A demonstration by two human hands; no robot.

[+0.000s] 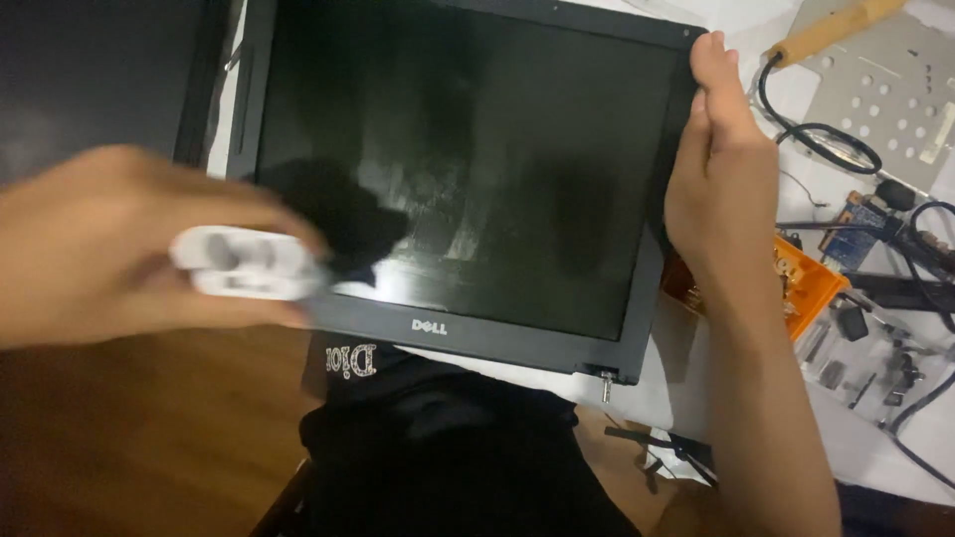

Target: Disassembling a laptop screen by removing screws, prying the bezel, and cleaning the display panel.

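Note:
A detached laptop screen panel [497, 129] with a dark bezel leans toward me, its glass streaked and dusty. My left hand [109, 249] is blurred at the left and grips a white-handled brush [249, 264]; its black bristles [343, 214] touch the lower left of the glass. My right hand [716, 169] clasps the panel's right edge, fingers pointing up along the bezel. A metal hinge [605, 380] sticks out at the panel's lower right corner.
Right of the panel lie a perforated metal plate [885, 89], a wooden-handled tool [831, 28], black cables [826, 139], a small circuit board [863, 224], an orange tray [811, 283] and loose small parts. Black clothing [448, 447] is below, wooden floor [129, 438] at left.

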